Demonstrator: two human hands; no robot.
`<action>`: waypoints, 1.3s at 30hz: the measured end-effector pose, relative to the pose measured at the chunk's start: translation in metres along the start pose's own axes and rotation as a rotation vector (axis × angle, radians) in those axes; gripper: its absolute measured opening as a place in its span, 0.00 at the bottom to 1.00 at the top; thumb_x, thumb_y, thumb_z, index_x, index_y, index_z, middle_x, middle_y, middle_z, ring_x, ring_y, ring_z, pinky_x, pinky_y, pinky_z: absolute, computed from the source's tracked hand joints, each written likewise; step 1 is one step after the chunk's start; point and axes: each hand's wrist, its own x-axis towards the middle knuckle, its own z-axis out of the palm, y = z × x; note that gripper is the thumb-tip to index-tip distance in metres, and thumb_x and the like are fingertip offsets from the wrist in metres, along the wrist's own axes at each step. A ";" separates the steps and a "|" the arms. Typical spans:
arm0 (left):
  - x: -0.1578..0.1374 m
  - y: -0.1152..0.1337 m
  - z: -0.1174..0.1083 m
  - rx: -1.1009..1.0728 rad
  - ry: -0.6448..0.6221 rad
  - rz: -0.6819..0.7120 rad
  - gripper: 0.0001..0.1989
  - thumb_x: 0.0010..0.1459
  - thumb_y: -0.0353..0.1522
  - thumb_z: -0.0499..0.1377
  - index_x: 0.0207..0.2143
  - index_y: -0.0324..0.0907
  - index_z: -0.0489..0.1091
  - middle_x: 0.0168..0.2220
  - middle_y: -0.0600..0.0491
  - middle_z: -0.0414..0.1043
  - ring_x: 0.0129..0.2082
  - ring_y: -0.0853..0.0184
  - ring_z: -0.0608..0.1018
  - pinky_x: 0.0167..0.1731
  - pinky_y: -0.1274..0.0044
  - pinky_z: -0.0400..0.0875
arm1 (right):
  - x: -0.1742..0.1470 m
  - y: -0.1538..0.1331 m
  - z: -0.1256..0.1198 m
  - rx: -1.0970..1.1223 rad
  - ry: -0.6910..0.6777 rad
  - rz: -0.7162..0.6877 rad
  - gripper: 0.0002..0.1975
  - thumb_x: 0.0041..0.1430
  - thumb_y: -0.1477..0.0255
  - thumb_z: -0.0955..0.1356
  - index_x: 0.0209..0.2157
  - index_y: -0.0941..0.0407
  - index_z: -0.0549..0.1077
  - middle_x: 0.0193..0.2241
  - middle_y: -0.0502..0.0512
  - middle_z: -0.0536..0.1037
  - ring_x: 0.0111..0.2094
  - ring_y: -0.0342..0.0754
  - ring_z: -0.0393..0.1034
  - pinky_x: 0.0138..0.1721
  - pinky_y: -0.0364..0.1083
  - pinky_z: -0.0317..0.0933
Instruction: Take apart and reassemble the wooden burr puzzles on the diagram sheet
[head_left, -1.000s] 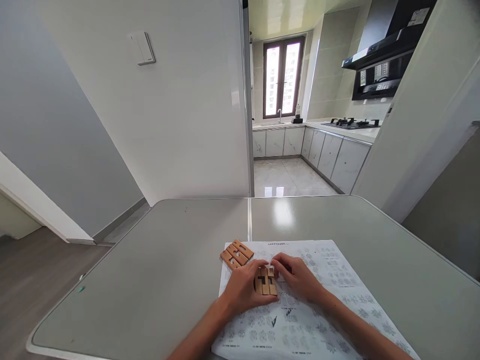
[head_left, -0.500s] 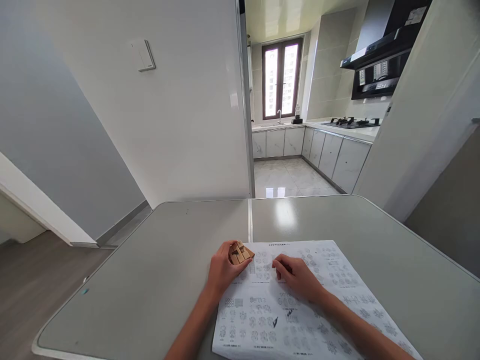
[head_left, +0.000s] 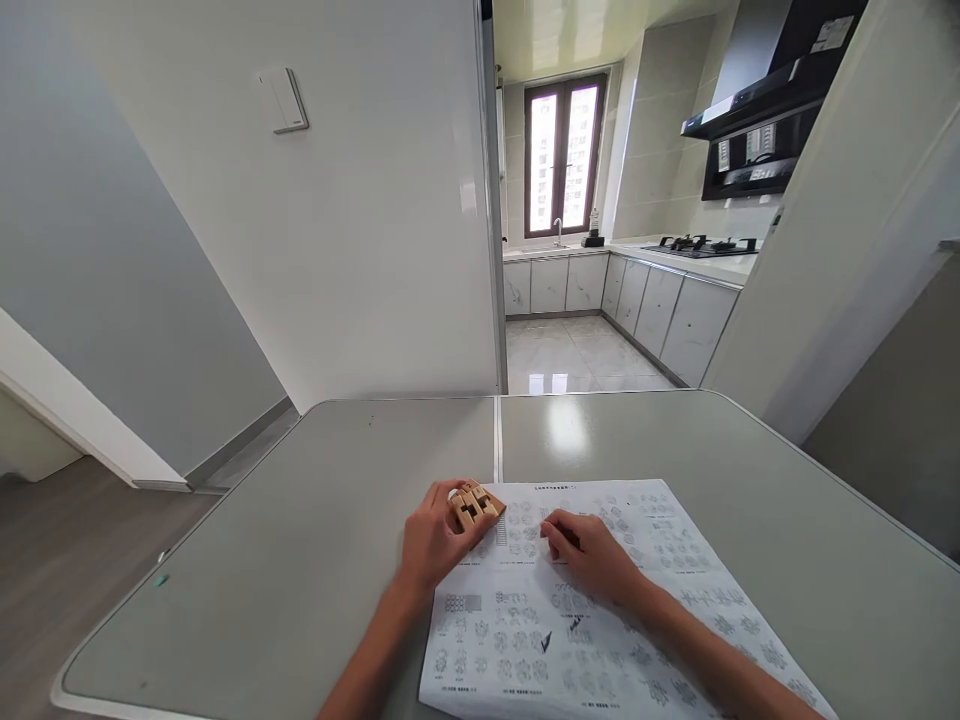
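Note:
A small wooden block puzzle [head_left: 475, 503] with dark gaps between its pieces sits in my left hand [head_left: 433, 540], fingers behind it and thumb along its near side. It is at the top left corner of a large printed sheet [head_left: 517, 600] covered with small diagrams, two of them marked with dark ticks. My right hand [head_left: 589, 548] rests on the sheet to the right of the puzzle, its fingers curled and thumb against the index finger. Whether anything is between those fingertips cannot be made out.
The sheet lies on a grey-green table [head_left: 300, 560] with a pale seam down its far half. A small green bit [head_left: 161, 580] is near the left edge. Past the table, a doorway opens on a kitchen with a gas hob [head_left: 701, 246] and a window [head_left: 564, 155].
My left hand has turned and shifted slightly left, tilting the wooden puzzle a little. The right hand stays curled on the sheet. The whole view has moved slightly.

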 end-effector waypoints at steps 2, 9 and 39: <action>-0.003 -0.009 -0.010 0.025 -0.023 -0.037 0.22 0.64 0.52 0.57 0.50 0.48 0.69 0.45 0.53 0.78 0.32 0.65 0.80 0.32 0.74 0.72 | -0.001 0.001 0.000 -0.002 -0.001 -0.001 0.19 0.72 0.59 0.60 0.30 0.53 0.71 0.23 0.50 0.77 0.23 0.45 0.65 0.30 0.45 0.60; -0.007 -0.068 -0.038 0.234 -0.280 -0.050 0.19 0.69 0.49 0.49 0.42 0.46 0.70 0.26 0.57 0.71 0.25 0.66 0.75 0.27 0.76 0.60 | -0.001 0.001 0.002 -0.036 -0.008 -0.001 0.21 0.71 0.58 0.59 0.29 0.53 0.71 0.22 0.50 0.76 0.23 0.46 0.65 0.30 0.45 0.60; 0.034 -0.092 -0.017 0.356 -0.260 -0.157 0.13 0.70 0.40 0.49 0.42 0.45 0.69 0.31 0.53 0.78 0.31 0.63 0.79 0.29 0.76 0.59 | -0.003 0.002 0.004 -0.072 -0.018 0.034 0.20 0.72 0.57 0.60 0.30 0.53 0.71 0.22 0.49 0.75 0.23 0.46 0.62 0.31 0.46 0.59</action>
